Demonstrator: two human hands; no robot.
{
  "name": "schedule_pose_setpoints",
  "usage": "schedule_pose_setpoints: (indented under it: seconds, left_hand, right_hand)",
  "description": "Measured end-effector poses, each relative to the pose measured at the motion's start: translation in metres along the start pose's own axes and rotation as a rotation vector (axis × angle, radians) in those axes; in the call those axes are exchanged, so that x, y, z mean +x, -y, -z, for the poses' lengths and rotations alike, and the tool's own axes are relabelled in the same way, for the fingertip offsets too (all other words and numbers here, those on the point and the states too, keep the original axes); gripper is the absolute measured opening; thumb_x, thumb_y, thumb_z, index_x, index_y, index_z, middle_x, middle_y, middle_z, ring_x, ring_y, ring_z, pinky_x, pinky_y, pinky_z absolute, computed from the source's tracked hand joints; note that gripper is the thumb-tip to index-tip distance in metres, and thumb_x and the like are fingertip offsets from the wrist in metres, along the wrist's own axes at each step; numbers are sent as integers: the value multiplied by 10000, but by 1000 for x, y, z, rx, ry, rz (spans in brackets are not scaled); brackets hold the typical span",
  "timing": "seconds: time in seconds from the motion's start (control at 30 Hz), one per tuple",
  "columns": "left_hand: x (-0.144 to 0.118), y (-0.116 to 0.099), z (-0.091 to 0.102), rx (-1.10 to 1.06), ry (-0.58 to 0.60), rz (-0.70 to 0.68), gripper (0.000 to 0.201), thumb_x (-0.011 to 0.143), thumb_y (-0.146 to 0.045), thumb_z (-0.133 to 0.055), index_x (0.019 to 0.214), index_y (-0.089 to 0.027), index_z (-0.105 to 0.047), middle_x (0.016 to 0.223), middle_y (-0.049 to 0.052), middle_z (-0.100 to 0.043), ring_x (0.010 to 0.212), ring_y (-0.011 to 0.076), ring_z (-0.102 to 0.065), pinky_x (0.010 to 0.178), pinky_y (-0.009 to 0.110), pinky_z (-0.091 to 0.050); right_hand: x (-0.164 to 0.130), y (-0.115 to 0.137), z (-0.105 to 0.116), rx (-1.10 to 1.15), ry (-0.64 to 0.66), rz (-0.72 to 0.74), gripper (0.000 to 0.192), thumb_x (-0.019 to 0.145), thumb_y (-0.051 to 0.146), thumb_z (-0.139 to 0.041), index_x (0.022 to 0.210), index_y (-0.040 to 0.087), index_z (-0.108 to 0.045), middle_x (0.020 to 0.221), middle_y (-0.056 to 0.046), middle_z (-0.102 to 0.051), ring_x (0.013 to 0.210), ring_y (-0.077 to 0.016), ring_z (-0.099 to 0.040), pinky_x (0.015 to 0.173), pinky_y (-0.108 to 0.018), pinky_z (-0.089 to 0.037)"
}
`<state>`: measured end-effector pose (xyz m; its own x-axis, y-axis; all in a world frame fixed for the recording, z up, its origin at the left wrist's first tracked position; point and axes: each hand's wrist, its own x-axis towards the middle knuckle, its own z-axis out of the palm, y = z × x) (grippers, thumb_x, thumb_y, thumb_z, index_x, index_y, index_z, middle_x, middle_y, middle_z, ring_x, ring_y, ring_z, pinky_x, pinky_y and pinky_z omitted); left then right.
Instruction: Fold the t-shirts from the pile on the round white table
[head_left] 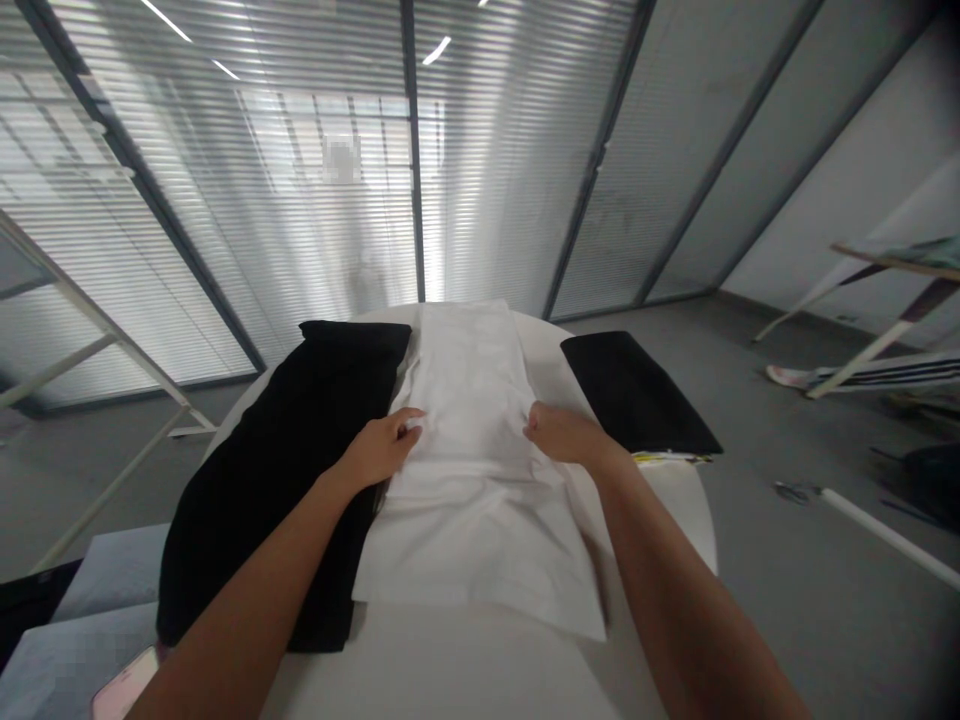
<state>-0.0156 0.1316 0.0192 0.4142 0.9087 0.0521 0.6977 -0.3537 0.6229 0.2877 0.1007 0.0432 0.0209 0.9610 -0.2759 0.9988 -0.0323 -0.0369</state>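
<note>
A white garment (472, 480) lies folded lengthwise along the middle of a white table (450, 670). My left hand (384, 447) pinches its left edge about halfway along. My right hand (564, 433) grips the right edge at the same height, fingers curled into the cloth. A black garment (285, 470) lies flat beside the white one on the left, partly under its edge. A folded black cloth (637, 392) rests at the table's right side.
A phone (124, 685) lies at the lower left near grey cushions (112, 575). White metal frames (90, 330) stand left. Glass walls with blinds (480, 170) are behind. A table (892, 262), a tube (885, 532) and clutter lie on the floor at right.
</note>
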Motion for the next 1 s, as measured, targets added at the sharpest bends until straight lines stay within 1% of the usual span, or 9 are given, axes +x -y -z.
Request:
schedule_pose_setpoints:
  seconds: [0.17, 0.27, 0.33, 0.37, 0.47, 0.53, 0.7, 0.83, 1.0]
  left_hand:
    - [3, 4, 3, -110, 23, -21, 406, 853, -390, -528, 1187, -197, -653, 790, 1, -608, 666, 129, -537, 678, 257, -436]
    - [5, 6, 5, -139, -71, -23, 378, 877, -387, -492, 1131, -174, -673, 839, 19, -637, 717, 139, -556, 716, 264, -452]
    - [6, 8, 4, -54, -139, -46, 372, 887, -362, -474, 1138, -174, -675, 900, 40, -666, 791, 160, -576, 792, 287, -458]
    - [6, 9, 3, 6, -144, -76, 370, 887, -347, -476, 1150, -180, -676, 960, 52, -682, 848, 173, -582, 848, 305, -451]
    - [6, 11, 0, 164, -81, -133, 368, 875, -322, -498, 1177, -221, -681, 1135, 55, -688, 1026, 222, -562, 981, 375, -393]
    - [6, 10, -1, 227, -66, -101, 356, 879, -313, -492, 1172, -263, -689, 1185, 37, -681, 1115, 249, -527, 1022, 425, -352]
    - [10, 7, -2, 336, -83, -54, 371, 906, -289, -442, 1194, -300, -676, 1198, 31, -683, 1210, 252, -489, 1061, 469, -285]
    - [20, 10, -3, 402, -48, -56, 436, 925, -279, -394, 1314, -284, -590, 1301, 62, -629, 1297, 241, -452, 1071, 469, -264]
    - [37, 11, -8, 453, -11, -11, 478, 934, -262, -362, 1391, -266, -504, 1411, 77, -542, 1355, 243, -399, 1072, 475, -269]
  right_hand:
    - [0, 0, 0, 38, 48, 59, 298, 910, 301, -443, 1146, 153, -549, 1082, -166, -683, 970, -281, -654, 742, -337, -436]
    - [-1, 0, 1, 47, 17, 51, 301, 928, 309, -413, 1142, 157, -560, 1074, -161, -684, 960, -274, -651, 743, -333, -436]
    - [-1, 1, 2, 34, -60, 31, 319, 955, 309, -367, 1161, 159, -558, 1099, -166, -671, 990, -265, -639, 777, -332, -434]
    - [-1, 2, 2, 26, -103, 29, 325, 963, 305, -352, 1167, 161, -559, 1109, -165, -662, 1010, -259, -630, 803, -331, -430]
    - [0, 5, 2, -6, -149, 104, 317, 959, 317, -379, 1150, 172, -586, 1120, -148, -640, 1057, -250, -595, 891, -335, -405]
    - [0, 8, 1, -19, -145, 170, 320, 951, 331, -410, 1163, 185, -600, 1144, -135, -625, 1084, -249, -571, 938, -340, -382]
    - [2, 15, -7, 9, -163, 185, 428, 962, 389, -397, 1342, 238, -521, 1281, -119, -559, 1178, -269, -518, 982, -371, -366]
    - [12, 13, -17, 42, -161, 172, 487, 976, 445, -359, 1401, 238, -476, 1367, -122, -497, 1245, -264, -475, 1021, -369, -347]
    - [25, 12, -28, 61, -266, 165, 507, 988, 409, -341, 1460, 230, -383, 1455, -109, -423, 1284, -238, -444, 1059, -361, -324]
